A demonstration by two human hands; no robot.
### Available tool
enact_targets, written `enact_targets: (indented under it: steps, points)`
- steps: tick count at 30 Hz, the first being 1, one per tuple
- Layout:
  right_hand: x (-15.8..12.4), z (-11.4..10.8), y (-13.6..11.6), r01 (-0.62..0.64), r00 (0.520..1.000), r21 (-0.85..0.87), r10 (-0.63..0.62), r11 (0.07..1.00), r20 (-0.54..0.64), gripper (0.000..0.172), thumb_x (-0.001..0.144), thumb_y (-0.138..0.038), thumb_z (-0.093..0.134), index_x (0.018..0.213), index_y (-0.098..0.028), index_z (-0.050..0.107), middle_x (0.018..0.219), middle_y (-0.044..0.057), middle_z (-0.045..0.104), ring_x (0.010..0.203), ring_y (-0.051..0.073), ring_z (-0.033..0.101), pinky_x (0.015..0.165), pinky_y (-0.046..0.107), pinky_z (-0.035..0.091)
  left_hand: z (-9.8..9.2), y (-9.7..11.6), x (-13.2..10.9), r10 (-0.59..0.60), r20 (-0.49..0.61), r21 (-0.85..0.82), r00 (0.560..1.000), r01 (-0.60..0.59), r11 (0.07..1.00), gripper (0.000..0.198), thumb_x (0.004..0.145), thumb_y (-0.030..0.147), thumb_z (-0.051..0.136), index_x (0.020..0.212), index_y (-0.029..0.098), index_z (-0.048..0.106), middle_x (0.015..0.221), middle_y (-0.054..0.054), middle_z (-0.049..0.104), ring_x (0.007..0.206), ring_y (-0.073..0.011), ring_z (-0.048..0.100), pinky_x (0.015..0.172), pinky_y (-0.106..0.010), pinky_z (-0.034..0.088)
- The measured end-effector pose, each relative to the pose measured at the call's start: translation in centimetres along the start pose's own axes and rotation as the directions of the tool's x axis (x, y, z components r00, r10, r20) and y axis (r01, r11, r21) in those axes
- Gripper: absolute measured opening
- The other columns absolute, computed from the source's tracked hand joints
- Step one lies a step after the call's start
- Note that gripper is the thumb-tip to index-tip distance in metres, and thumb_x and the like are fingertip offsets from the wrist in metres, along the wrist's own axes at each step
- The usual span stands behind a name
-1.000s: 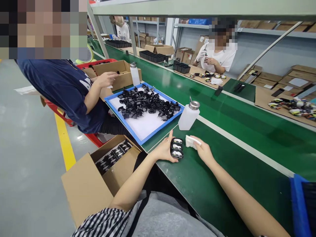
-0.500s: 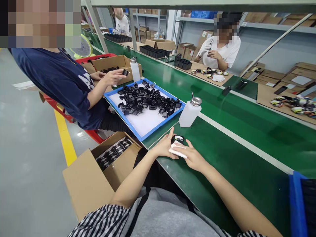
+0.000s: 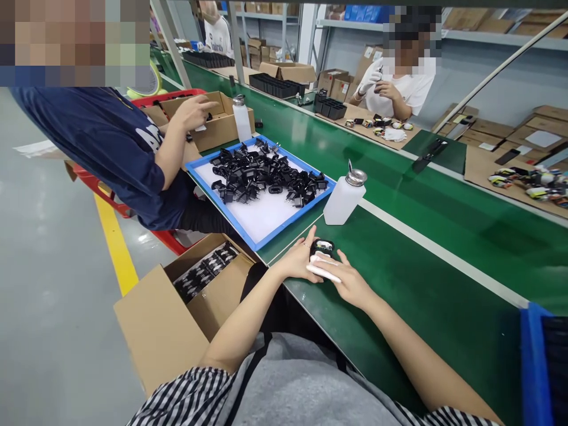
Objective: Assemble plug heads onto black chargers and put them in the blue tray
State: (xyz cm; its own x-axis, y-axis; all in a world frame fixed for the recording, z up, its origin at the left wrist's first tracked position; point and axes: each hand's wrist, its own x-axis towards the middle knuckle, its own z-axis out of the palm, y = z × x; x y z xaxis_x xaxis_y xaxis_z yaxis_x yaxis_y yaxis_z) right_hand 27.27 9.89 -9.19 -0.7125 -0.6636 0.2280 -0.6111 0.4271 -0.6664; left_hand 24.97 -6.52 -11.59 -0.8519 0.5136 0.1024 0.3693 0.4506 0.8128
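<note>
My left hand (image 3: 299, 258) rests on the green belt and grips the edge of a black plastic piece (image 3: 322, 247). My right hand (image 3: 350, 284) lies across that piece from the other side, pinching a folded white cloth (image 3: 323, 273) against it. The cloth hides most of the piece's face, including the white oval parts seen on it earlier. Only its top edge and a small white patch show above the cloth.
A blue-rimmed tray (image 3: 222, 210) of black plug adapters and a white dispenser bottle (image 3: 344, 198) stand just beyond my hands. An open cardboard box (image 3: 151, 331) sits at the left, a seated co-worker's hand (image 3: 193, 112) is beyond, and a blue bin (image 3: 535, 367) is at lower right.
My right hand has brought the white cloth from beside the black piece onto its face, covering the white ovals. The co-worker's hand no longer holds a small black part.
</note>
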Motion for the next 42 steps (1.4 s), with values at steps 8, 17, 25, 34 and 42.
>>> enact_targets:
  steps: [8, 17, 25, 34, 42]
  points:
    - [-0.7, -0.9, 0.5, -0.295, 0.843, 0.132, 0.322, 0.947, -0.430, 0.033, 0.076, -0.020, 0.032, 0.104, -0.020, 0.049, 0.103, 0.005, 0.054, 0.094, 0.021, 0.049, 0.081, 0.042, 0.038, 0.0, -0.2, 0.0, -0.011, 0.001, 0.020, 1.000, 0.011, 1.000, 0.120, 0.039, 0.033, 0.067, 0.122, 0.013, -0.017, 0.118, -0.011, 0.036, 0.111, -0.0254, 0.030, 0.093, -0.036, 0.020]
    - [-1.9, -0.2, -0.6, 0.033, 0.993, -0.110, -0.020, 0.993, 0.115, 0.050, 0.067, -0.003, 0.026, 0.108, -0.022, 0.047, 0.108, 0.004, 0.050, 0.107, 0.019, 0.036, 0.091, 0.049, 0.019, 0.0, 0.1, 0.1, -0.032, 0.017, 0.061, 0.999, 0.031, 0.998, 0.113, 0.046, 0.034, 0.064, 0.123, 0.014, -0.015, 0.120, -0.012, 0.035, 0.112, -0.0251, 0.029, 0.093, -0.037, 0.020]
    - [0.0, -0.5, -0.5, -0.305, 0.899, 0.054, 0.306, 0.951, -0.315, 0.036, 0.077, -0.020, 0.028, 0.109, -0.020, 0.045, 0.109, 0.005, 0.049, 0.099, 0.021, 0.045, 0.086, 0.045, 0.030, 0.0, 0.2, 0.0, -0.011, 0.019, 0.043, 1.000, 0.010, 0.999, 0.116, 0.042, 0.035, 0.065, 0.123, 0.013, -0.015, 0.119, -0.011, 0.036, 0.112, -0.0250, 0.029, 0.094, -0.038, 0.016]
    - [-5.3, -0.2, -0.2, -0.215, 0.968, 0.110, 0.198, 0.970, 0.152, 0.035, 0.075, -0.018, 0.031, 0.104, -0.020, 0.050, 0.099, 0.005, 0.057, 0.088, 0.020, 0.052, 0.084, 0.045, 0.032, -0.1, 0.3, 0.0, -0.015, 0.019, 0.056, 1.000, 0.014, 0.998, 0.116, 0.041, 0.035, 0.065, 0.123, 0.014, -0.014, 0.119, -0.010, 0.036, 0.113, -0.0250, 0.028, 0.095, -0.039, 0.016]
    - [0.5, -2.6, 1.9, -0.455, 0.793, 0.229, 0.509, 0.861, -0.336, 0.034, 0.072, -0.026, 0.036, 0.101, -0.017, 0.051, 0.103, 0.005, 0.054, 0.093, 0.022, 0.049, 0.078, 0.039, 0.039, 0.0, 0.2, 0.0, -0.021, 0.019, 0.035, 1.000, 0.020, 0.999, 0.116, 0.042, 0.036, 0.064, 0.123, 0.014, -0.016, 0.119, -0.010, 0.036, 0.113, -0.0241, 0.028, 0.095, -0.038, 0.016]
